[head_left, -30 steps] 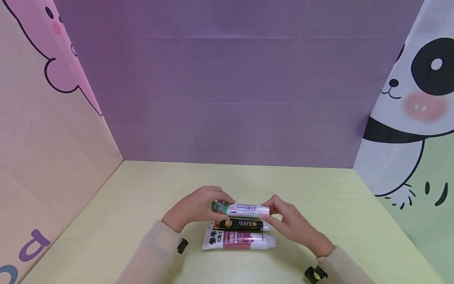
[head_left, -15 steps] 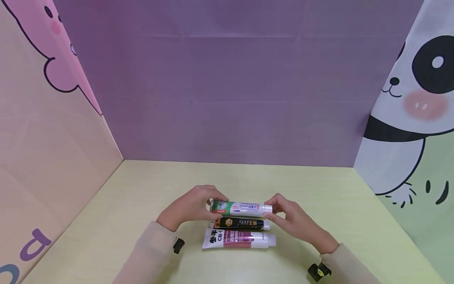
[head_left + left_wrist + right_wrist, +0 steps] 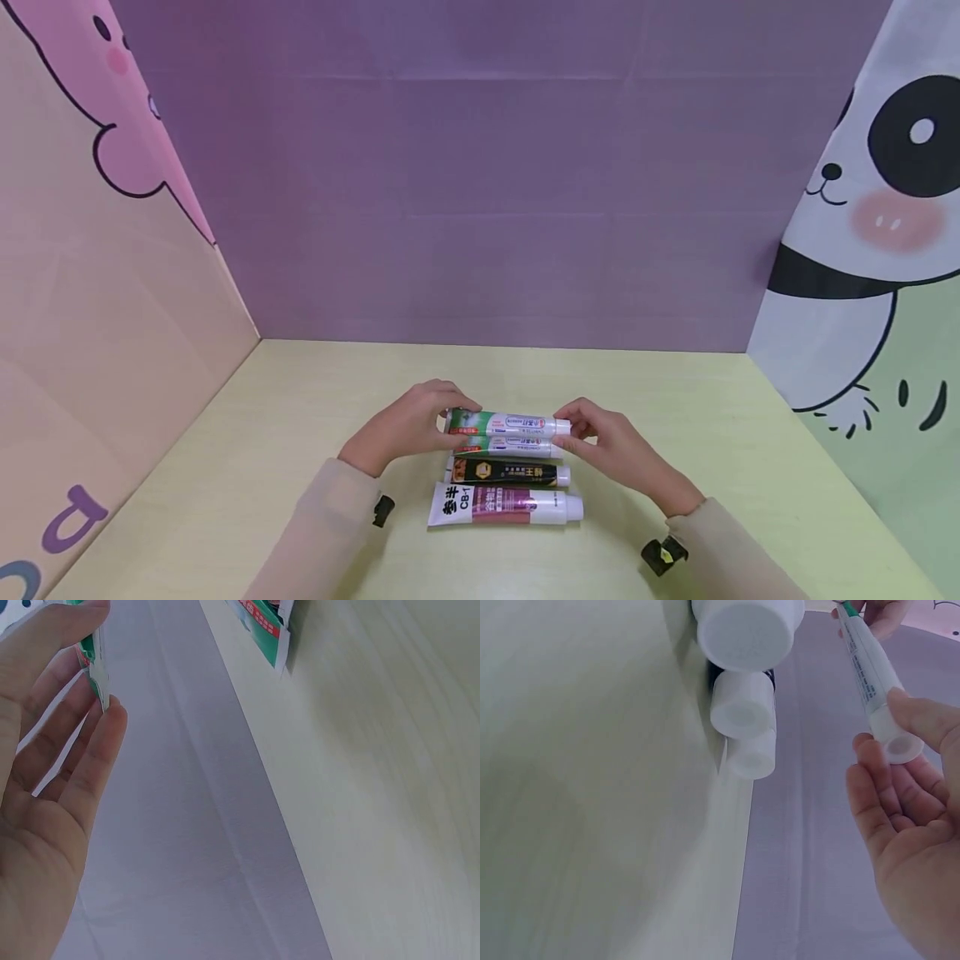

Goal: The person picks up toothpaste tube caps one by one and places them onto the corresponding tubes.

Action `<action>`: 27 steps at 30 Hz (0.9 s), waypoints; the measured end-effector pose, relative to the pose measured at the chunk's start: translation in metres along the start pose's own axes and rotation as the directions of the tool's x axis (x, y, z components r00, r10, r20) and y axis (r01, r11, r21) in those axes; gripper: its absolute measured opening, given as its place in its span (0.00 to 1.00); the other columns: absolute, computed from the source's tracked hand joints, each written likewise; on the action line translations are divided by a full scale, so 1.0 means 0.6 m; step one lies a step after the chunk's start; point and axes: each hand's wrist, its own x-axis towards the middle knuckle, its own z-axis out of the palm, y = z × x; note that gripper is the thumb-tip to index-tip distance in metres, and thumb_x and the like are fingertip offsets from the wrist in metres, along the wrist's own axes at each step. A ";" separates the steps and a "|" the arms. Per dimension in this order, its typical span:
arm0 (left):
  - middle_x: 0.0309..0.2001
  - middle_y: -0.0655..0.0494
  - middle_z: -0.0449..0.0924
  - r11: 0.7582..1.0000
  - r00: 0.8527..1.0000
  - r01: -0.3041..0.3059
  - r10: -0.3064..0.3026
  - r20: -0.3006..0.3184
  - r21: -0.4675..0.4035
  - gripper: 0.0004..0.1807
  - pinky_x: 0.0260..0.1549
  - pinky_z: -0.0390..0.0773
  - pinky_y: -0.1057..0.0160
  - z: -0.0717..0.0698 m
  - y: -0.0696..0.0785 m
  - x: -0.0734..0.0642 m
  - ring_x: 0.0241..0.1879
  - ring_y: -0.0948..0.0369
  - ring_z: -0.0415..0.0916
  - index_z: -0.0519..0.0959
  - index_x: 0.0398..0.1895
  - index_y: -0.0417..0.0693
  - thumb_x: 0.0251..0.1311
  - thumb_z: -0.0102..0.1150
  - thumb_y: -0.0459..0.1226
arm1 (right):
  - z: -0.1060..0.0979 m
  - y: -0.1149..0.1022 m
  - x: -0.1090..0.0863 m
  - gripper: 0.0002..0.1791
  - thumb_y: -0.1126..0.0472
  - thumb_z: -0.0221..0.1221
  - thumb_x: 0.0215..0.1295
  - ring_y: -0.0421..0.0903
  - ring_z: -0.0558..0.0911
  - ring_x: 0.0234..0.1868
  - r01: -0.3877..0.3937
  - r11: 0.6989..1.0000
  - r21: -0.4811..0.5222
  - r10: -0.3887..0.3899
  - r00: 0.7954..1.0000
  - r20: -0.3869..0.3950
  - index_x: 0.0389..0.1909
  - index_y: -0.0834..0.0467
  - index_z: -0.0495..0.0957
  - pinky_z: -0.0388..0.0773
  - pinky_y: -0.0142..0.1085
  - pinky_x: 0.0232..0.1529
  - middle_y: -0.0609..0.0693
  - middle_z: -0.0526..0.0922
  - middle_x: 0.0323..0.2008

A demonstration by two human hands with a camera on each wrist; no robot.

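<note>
Both hands hold a green-and-white toothpaste tube (image 3: 517,425) lengthwise in the head view. My left hand (image 3: 405,423) pinches its flat green end between thumb and fingers. The white cap end is pinched by my right hand (image 3: 621,457); in the right wrist view this held tube (image 3: 871,671) is raised off the table. A second toothpaste tube (image 3: 510,447) of like colours lies just in front of it, partly overlapped. Nearer still are a black toothpaste tube (image 3: 517,473) and a larger white-and-purple toothpaste tube (image 3: 502,506), all caps pointing right.
The pale wooden table (image 3: 337,375) meets a purple back wall (image 3: 487,208). Printed side panels stand left (image 3: 135,333) and right (image 3: 900,350), the right one with a panda. Dark straps sit at both wrists.
Both hands have carried the held toothpaste tube slightly toward the back of the table. The second green-and-white tube now shows in front of it; the black and purple tubes have stayed put.
</note>
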 end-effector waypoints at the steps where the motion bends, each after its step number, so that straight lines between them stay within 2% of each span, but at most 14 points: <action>1: 0.47 0.57 0.82 1.000 1.000 0.001 -0.001 -0.001 0.005 0.21 0.45 0.80 0.58 0.001 -0.002 0.001 0.45 0.62 0.75 0.85 0.52 0.46 0.55 0.74 0.38 | 0.000 0.001 0.002 0.15 0.60 0.66 0.66 0.39 0.79 0.34 -0.006 1.000 -0.004 0.006 1.000 0.000 0.51 0.58 0.77 0.78 0.34 0.35 0.42 0.81 0.34; 10: 0.46 0.55 0.82 1.000 1.000 0.010 -0.010 -0.011 0.010 0.19 0.43 0.81 0.58 0.006 -0.012 0.017 0.42 0.62 0.75 0.85 0.52 0.44 0.56 0.73 0.37 | -0.001 0.013 0.023 0.14 0.60 0.67 0.65 0.42 0.79 0.35 -0.089 0.996 0.005 0.089 0.996 0.001 0.49 0.60 0.79 0.79 0.33 0.35 0.46 0.81 0.40; 17: 0.47 0.54 0.82 0.999 0.999 0.049 -0.049 -0.001 0.008 0.19 0.45 0.79 0.60 0.012 -0.022 0.030 0.44 0.61 0.76 0.85 0.53 0.44 0.57 0.72 0.37 | -0.001 0.024 0.035 0.14 0.62 0.65 0.67 0.43 0.82 0.37 -0.094 0.996 -0.004 0.094 0.996 -0.001 0.50 0.63 0.80 0.81 0.34 0.36 0.50 0.83 0.42; 27: 0.48 0.53 0.82 0.997 0.997 0.079 -0.078 0.020 -0.012 0.19 0.46 0.79 0.59 0.028 -0.038 0.040 0.45 0.60 0.76 0.84 0.54 0.43 0.58 0.71 0.34 | 0.001 0.037 0.049 0.14 0.61 0.66 0.66 0.43 0.82 0.38 -0.136 0.990 -0.030 0.137 0.991 0.012 0.49 0.64 0.81 0.81 0.37 0.40 0.49 0.83 0.40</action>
